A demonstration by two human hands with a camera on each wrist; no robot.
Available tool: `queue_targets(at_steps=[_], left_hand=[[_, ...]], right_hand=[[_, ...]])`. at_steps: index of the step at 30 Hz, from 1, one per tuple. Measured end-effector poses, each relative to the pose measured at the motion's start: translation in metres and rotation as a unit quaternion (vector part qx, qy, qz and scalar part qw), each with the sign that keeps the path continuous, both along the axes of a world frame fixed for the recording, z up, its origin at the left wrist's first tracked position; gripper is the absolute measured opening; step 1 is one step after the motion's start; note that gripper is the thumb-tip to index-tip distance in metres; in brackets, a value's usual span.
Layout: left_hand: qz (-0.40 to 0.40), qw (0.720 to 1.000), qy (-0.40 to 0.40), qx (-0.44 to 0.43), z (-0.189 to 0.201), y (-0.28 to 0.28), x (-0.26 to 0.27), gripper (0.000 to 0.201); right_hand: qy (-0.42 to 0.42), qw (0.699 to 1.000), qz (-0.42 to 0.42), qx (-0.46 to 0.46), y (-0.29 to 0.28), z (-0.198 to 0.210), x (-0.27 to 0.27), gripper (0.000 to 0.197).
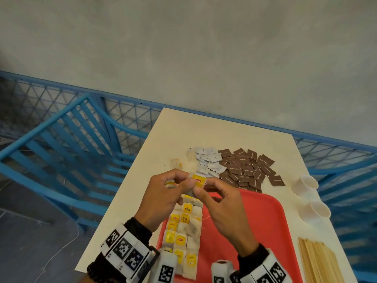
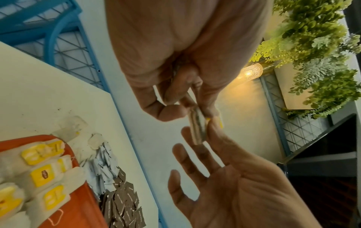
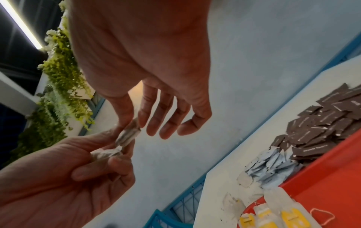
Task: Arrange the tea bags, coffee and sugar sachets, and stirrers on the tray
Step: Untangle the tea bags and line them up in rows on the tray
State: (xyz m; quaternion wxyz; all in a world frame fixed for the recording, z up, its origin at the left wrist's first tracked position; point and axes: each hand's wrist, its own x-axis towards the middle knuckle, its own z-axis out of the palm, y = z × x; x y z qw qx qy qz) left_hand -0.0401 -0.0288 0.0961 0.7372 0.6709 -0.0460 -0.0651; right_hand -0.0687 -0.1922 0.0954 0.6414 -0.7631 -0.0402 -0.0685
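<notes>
My left hand [image 1: 183,180] and right hand [image 1: 204,187] meet above the far left corner of the red tray [image 1: 255,221]. Together they pinch a tea bag [image 1: 197,180] with a yellow tag. In the right wrist view my right thumb and forefinger nip this tea bag [image 3: 128,135], and the other fingers hang loose. More tea bags [image 3: 105,154] sit in my left hand's curled fingers. Several tea bags [image 1: 183,231] lie in rows along the tray's left side. White sachets [image 1: 208,160] and brown sachets [image 1: 246,168] are heaped on the table behind the tray. Wooden stirrers [image 1: 318,262] lie at the right.
Two loose tea bags [image 1: 176,163] lie on the white table [image 1: 163,139] left of the white sachets. Two paper cups [image 1: 306,184] lie on their sides at the table's right edge. A blue chair [image 1: 61,139] and a blue mesh railing [image 1: 132,113] stand behind and to the left.
</notes>
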Motion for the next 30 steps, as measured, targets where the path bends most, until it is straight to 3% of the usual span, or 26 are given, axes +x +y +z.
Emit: queue_targets(at_steps=[2,8,11,14,18,23,26,30], left_hand=[[0.01,1.0,0.008,-0.002,-0.005,0.001,0.006,0.024],[0.09,0.995,0.038,0.021,-0.02,0.019,0.021,0.012],[0.135,0.986,0.096,0.022,-0.041,0.04,0.017,0.012],[0.123,0.981,0.147,0.037,-0.061,0.054,0.005,0.013],[0.11,0.976,0.173,0.074,-0.083,0.065,-0.005,0.014],[0.103,0.971,0.204,0.075,-0.093,0.066,-0.01,0.02],[0.107,0.97,0.209,0.066,-0.091,0.066,-0.008,0.027],[0.102,0.973,0.201,0.054,-0.083,0.066,-0.006,0.046]], right_hand=[[-0.003,1.0,-0.006,-0.016,0.006,-0.005,0.008,0.003],[0.059,0.998,-0.02,0.004,0.004,-0.032,0.04,0.012],[0.143,0.988,-0.045,-0.031,0.002,-0.07,0.056,0.024],[0.239,0.965,-0.059,-0.088,0.011,-0.119,0.068,0.032],[0.28,0.946,-0.066,-0.149,0.029,-0.159,0.077,0.029],[0.293,0.936,-0.074,-0.181,0.044,-0.166,0.081,0.037],[0.293,0.917,-0.082,-0.258,0.047,-0.164,0.082,0.031],[0.276,0.895,-0.079,-0.343,0.047,-0.159,0.082,0.037]])
